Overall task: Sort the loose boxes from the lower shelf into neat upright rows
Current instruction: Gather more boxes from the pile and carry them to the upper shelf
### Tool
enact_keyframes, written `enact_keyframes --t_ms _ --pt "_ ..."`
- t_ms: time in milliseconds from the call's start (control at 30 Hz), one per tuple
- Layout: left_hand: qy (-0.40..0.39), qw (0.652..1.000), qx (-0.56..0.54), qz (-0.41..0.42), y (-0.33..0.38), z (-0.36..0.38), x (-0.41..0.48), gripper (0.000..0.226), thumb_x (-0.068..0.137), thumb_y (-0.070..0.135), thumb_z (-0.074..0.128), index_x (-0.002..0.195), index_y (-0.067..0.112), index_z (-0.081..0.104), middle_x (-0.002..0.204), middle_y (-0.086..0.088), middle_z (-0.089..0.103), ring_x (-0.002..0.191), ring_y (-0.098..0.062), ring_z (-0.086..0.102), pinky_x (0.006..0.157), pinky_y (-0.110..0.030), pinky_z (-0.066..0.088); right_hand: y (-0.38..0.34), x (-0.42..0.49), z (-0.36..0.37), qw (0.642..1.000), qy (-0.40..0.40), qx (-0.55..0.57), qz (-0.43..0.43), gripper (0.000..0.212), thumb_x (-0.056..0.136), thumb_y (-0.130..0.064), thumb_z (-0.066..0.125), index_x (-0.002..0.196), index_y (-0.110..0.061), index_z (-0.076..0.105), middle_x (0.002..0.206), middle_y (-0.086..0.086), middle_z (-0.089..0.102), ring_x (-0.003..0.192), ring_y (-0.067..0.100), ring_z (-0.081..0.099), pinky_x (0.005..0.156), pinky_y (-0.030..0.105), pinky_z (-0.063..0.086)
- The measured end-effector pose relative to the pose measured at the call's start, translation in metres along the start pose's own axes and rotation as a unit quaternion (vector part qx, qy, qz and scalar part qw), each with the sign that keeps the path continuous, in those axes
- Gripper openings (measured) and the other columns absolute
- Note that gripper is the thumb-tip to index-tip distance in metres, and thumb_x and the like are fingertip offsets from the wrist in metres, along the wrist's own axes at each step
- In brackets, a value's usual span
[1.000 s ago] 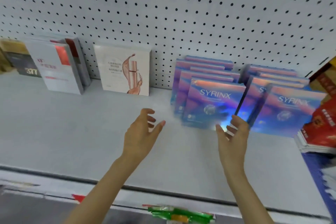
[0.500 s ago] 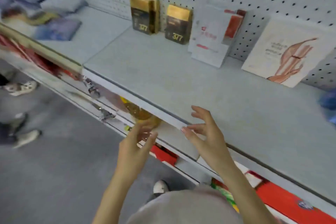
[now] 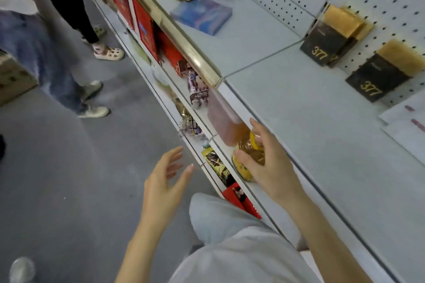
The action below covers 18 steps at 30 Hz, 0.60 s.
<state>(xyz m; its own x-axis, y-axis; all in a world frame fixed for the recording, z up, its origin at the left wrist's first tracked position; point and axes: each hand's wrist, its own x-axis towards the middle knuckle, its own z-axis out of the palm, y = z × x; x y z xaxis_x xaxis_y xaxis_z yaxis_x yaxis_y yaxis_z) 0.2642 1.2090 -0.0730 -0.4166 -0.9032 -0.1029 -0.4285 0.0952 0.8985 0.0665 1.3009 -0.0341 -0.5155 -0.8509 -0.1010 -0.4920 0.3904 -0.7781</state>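
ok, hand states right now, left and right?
Left hand: open, fingers spread, holding nothing.
Right hand: open, fingers spread over the amber bottle on the lower shelf; contact cannot be told.

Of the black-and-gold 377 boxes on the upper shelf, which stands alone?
The right-hand 377 box, next to the white box, stands alone; the left-hand 377 box has a second one behind it.

Hands withdrawn from upper shelf (image 3: 299,110): right hand (image 3: 264,165) now at amber bottle (image 3: 249,150) below, left hand (image 3: 165,184) over floor (image 3: 92,167).
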Motion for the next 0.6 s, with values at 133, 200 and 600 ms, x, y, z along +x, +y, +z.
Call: enact_keyframes --t_ms 133,200,600 --pt "-0.001 1.000 0.003 0.016 -0.001 -0.027 0.080 0.036 0.086 0.027 0.066 0.118 0.037 0.054 0.115 0.023 0.060 0.100 0.001 0.061 0.079 -0.002 0.041 -0.018 0.071 0.019 1.000 0.018 0.006 0.005 0.072 0.083 -0.052 0.061 0.145 -0.041 0.026 0.142 -0.015 0.039 0.130 0.005 0.040 0.107 0.035 0.040" --pt "-0.001 1.000 0.005 0.025 -0.001 -0.040 0.128 0.038 0.085 0.033 0.065 0.121 0.034 0.055 0.115 0.024 0.060 0.101 0.001 0.061 0.080 -0.004 0.042 -0.027 0.114 0.032 1.000 0.024 0.014 0.007 0.071 0.084 -0.053 0.059 0.145 -0.043 0.025 0.141 -0.017 0.037 0.129 0.003 0.040 0.104 0.035 0.043" --pt "-0.032 0.995 0.037 0.083 0.028 -0.122 0.388 0.038 0.087 0.030 0.064 0.113 0.052 0.048 0.116 0.024 0.058 0.104 0.004 0.059 0.088 -0.016 0.044 -0.111 0.355 0.071 0.985 0.148 0.078 0.041 0.056 0.088 -0.035 0.065 0.138 -0.035 0.040 0.131 -0.011 0.045 0.120 0.009 0.047 0.104 0.029 0.039"
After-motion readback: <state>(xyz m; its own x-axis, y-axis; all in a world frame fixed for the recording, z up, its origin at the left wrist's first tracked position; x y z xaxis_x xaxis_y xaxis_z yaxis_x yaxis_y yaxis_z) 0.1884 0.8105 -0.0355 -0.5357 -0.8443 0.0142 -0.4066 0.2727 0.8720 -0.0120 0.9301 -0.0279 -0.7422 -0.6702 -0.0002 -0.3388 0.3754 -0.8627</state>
